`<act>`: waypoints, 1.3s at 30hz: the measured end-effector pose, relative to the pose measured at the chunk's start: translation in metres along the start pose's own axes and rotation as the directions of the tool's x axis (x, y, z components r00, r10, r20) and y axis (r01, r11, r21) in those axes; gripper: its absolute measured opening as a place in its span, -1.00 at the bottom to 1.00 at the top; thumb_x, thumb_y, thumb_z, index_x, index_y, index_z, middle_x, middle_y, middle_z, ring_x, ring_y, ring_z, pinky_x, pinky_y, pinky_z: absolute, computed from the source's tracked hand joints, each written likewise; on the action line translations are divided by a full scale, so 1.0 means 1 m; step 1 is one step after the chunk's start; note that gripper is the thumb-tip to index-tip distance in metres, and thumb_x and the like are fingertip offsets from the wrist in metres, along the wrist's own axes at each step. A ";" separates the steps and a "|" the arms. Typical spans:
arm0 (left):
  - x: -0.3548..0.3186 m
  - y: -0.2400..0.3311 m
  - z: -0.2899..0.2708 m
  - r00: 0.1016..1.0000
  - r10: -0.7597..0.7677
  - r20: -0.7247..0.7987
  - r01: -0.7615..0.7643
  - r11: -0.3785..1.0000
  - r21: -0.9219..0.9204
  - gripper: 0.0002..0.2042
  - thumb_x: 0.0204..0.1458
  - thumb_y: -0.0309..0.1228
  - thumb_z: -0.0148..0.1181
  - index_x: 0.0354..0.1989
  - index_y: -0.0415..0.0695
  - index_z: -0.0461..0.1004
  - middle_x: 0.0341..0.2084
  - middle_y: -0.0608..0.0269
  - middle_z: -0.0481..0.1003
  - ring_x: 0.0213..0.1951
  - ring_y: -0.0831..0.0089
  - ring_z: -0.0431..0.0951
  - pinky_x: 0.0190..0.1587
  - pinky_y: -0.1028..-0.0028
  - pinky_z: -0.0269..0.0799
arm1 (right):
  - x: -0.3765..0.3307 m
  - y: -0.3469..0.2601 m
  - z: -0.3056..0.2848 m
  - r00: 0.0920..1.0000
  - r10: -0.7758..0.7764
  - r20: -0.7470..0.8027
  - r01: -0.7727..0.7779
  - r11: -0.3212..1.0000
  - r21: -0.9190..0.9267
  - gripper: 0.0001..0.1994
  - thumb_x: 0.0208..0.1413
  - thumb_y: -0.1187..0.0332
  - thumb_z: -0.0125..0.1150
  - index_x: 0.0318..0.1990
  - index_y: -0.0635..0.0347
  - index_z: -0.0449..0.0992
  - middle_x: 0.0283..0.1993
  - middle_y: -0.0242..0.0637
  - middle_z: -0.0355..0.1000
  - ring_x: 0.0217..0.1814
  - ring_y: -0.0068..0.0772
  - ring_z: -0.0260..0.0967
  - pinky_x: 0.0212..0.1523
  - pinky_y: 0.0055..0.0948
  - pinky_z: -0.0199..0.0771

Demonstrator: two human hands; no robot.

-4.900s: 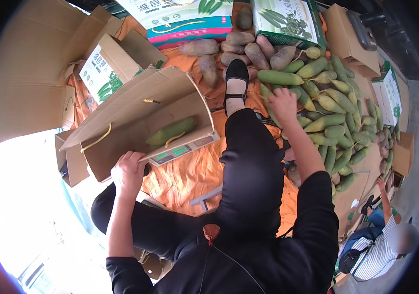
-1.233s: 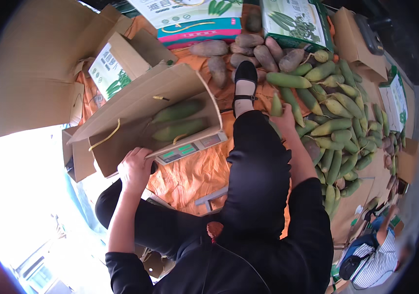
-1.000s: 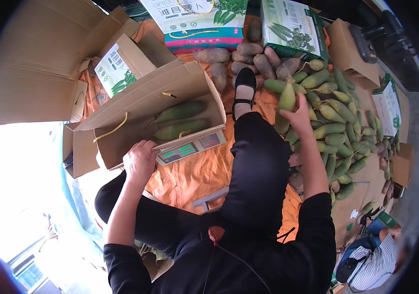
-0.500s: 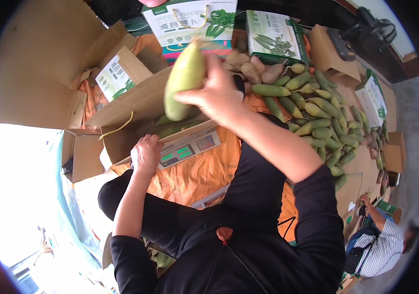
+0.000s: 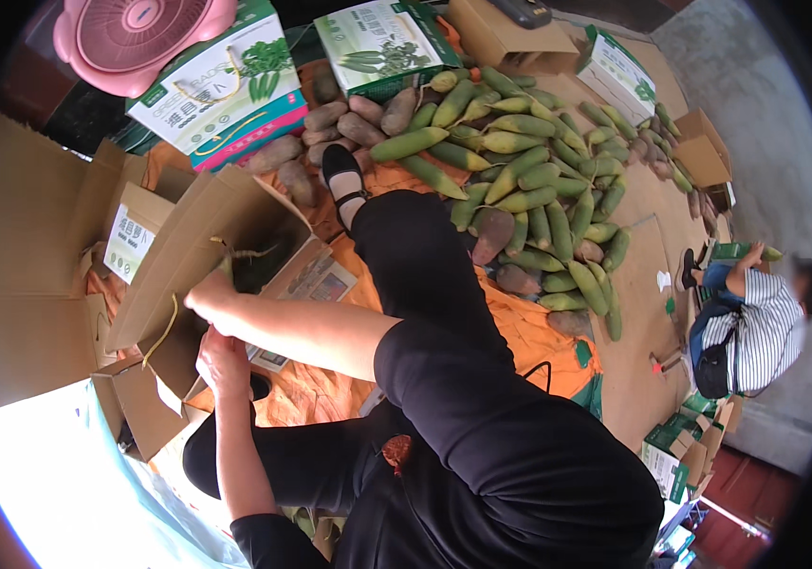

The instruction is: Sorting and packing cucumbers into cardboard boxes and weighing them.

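An open cardboard box [image 5: 199, 232] stands before me, tilted, with a yellow cord handle [image 5: 161, 334] on its side. My right hand [image 5: 213, 296] reaches into the box, its fingers closed and mostly hidden. Beside it shows the pale end of a green radish [image 5: 226, 266]. My left hand [image 5: 223, 362] is just below, its fingers curled on the box's near edge. Under that edge sits a weighing scale [image 5: 332, 284] with a display, partly covered by my right forearm. The box's inside is dark.
A heap of green radishes [image 5: 529, 175] lies to the right, with reddish roots [image 5: 360, 128] beside it. Printed cartons [image 5: 378, 43] and a pink fan [image 5: 145, 38] stand at the back. A person in a striped shirt [image 5: 757, 327] works at far right.
My right hand has brought the green radish down into the box. The view has swung right, showing more of the heap and the other person.
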State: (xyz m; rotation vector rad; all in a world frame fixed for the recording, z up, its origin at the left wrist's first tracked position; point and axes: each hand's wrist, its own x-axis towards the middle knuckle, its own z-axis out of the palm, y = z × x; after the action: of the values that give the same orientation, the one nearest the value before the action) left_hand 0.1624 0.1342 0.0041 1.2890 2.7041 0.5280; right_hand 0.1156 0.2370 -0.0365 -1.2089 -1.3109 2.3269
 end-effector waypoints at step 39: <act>0.001 -0.008 -0.018 0.993 -0.109 0.039 0.105 0.990 0.099 -0.91 -0.19 -0.45 0.26 -0.50 -0.14 0.48 -0.53 0.19 0.46 -0.37 0.16 0.49 -0.32 0.29 0.40 | 0.065 0.026 -0.485 0.851 -0.288 -0.439 -0.415 0.143 -0.898 -0.48 -0.07 0.20 0.31 0.06 0.09 0.28 0.00 -0.07 0.40 0.08 -0.04 0.35 0.01 -0.08 0.41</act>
State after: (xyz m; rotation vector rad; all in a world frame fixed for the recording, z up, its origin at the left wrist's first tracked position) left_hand 0.1514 0.1254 0.0177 1.1531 2.7736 0.3565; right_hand 0.4382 0.5547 -0.2225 -1.9978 -2.6480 0.5461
